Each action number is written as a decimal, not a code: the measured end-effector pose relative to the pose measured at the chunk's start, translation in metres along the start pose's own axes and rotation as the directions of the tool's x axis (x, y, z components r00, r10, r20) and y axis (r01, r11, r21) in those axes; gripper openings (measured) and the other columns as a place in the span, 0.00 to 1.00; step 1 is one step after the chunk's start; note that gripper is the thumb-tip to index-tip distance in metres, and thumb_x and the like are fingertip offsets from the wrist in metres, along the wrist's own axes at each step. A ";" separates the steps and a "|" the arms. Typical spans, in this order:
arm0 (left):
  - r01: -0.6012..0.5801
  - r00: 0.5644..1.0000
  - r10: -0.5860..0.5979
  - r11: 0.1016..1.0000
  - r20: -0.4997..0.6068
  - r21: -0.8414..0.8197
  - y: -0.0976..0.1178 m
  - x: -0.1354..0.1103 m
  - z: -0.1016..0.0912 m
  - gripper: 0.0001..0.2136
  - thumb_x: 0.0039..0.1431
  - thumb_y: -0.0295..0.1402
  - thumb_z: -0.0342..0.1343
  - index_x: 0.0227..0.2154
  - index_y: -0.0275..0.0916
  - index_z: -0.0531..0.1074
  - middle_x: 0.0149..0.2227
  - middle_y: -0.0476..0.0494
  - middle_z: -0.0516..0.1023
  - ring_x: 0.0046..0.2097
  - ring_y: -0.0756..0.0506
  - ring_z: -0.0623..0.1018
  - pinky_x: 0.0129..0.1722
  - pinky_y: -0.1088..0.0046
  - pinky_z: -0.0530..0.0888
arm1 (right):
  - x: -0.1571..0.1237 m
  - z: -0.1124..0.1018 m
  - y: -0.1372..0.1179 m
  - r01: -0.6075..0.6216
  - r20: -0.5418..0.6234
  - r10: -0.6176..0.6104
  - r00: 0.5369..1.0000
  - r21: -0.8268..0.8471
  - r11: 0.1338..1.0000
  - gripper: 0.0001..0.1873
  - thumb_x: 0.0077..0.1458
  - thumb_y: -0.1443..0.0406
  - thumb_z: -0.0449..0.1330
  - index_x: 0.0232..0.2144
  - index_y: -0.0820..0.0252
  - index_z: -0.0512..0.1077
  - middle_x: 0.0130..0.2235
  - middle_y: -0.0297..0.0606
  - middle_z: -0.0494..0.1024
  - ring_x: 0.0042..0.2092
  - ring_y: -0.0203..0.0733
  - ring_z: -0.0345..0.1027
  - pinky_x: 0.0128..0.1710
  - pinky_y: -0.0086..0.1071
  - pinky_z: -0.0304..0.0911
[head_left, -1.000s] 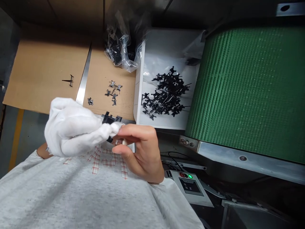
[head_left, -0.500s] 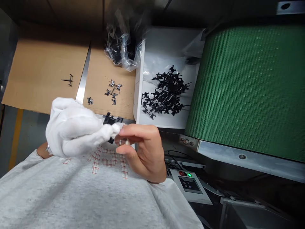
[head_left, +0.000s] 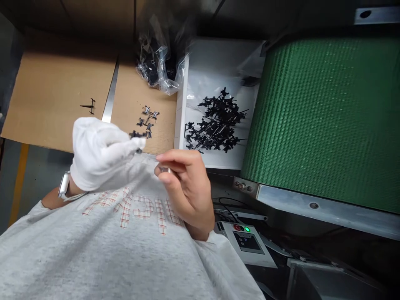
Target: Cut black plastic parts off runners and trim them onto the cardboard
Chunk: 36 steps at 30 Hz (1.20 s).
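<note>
My left hand (head_left: pixel 100 152), in a white glove, pinches a small black plastic part (head_left: pixel 137 135) at its fingertips, above the cardboard's front edge. To its right is my bare right hand (head_left: pixel 187 187), its fingers curled around small shiny metal-looking pieces (head_left: pixel 165 169); their exact kind is too small to make out. The two hands are apart. Beyond the gloved fingertips, several small black parts with silvery faces (head_left: pixel 149 116) lie on the cardboard (head_left: pixel 128 89). One black T-shaped piece (head_left: pixel 91 106) rests farther left.
A white tray (head_left: pixel 215 160) holds a heap of black plastic parts (head_left: pixel 220 121). Behind the cardboard stands a clear plastic bag (head_left: pixel 162 71) with dark contents. A metal strip (head_left: pixel 111 98) crosses the cardboard. At right are a green belt (head_left: pixel 318 121) and a control panel (head_left: pixel 250 246).
My left hand has moved up and away from my right hand, carrying the black plastic part. My right hand has shifted slightly up, its fingers still curled.
</note>
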<state>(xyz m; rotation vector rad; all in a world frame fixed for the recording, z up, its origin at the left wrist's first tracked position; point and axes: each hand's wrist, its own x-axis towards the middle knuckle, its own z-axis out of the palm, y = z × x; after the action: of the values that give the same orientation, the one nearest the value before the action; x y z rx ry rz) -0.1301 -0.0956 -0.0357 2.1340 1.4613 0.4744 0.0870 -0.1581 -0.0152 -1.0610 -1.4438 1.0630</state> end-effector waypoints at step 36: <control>0.122 0.993 -0.111 0.882 0.050 -0.455 0.012 0.019 0.032 0.24 0.67 0.55 0.42 0.32 0.41 0.72 0.33 0.43 0.81 0.36 0.45 0.80 0.40 0.68 0.78 | 0.039 0.022 0.051 -0.570 0.126 0.556 0.822 0.200 0.797 0.22 0.44 0.52 0.73 0.27 0.55 0.66 0.20 0.21 0.64 0.23 0.31 0.54 0.27 0.29 0.53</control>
<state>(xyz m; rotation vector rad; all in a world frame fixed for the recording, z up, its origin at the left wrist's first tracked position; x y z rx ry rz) -0.0966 -0.0881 -0.0540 1.6628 1.2986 0.6728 0.0656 -0.1109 -0.0590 -1.3349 -1.0241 1.6587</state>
